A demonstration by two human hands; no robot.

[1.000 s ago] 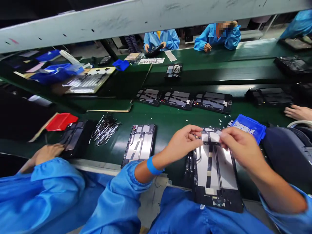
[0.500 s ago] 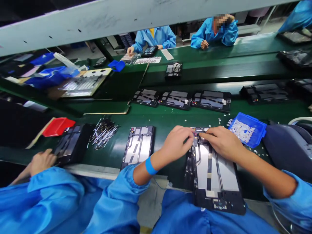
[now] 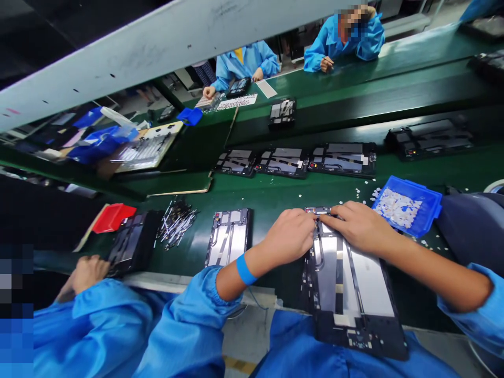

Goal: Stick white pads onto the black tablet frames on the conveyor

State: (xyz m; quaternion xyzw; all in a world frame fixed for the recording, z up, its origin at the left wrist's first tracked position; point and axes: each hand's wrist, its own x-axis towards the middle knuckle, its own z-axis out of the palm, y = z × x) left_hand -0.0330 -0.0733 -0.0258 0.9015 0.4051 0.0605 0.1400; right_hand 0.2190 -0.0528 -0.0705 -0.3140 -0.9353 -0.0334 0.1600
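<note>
An opened tablet (image 3: 368, 289) lies before me with its inner parts showing, its lower end jutting past the bench's front edge. At its far end, my left hand (image 3: 292, 236) is closed with fingertips together at the top left corner; anything pinched there is too small to make out. Beside it, my right hand (image 3: 360, 226) presses bent fingers on the same end and grips the top edge. Small connectors and a corner strip are partly covered by the fingers. Left of my hands lies a second opened tablet (image 3: 229, 239).
A blue tray (image 3: 427, 205) of white bits stands at right, with loose bits around it. Further left are a pile of thin strips (image 3: 177, 223), a red tray (image 3: 114, 216) and a co-worker's hand (image 3: 90, 273). Several opened tablets (image 3: 281, 161) line the back; two people sit opposite.
My view has tilted and shifted slightly. My left fingers have curled in closer to the tablet's corner. The right hand stays on the top end.
</note>
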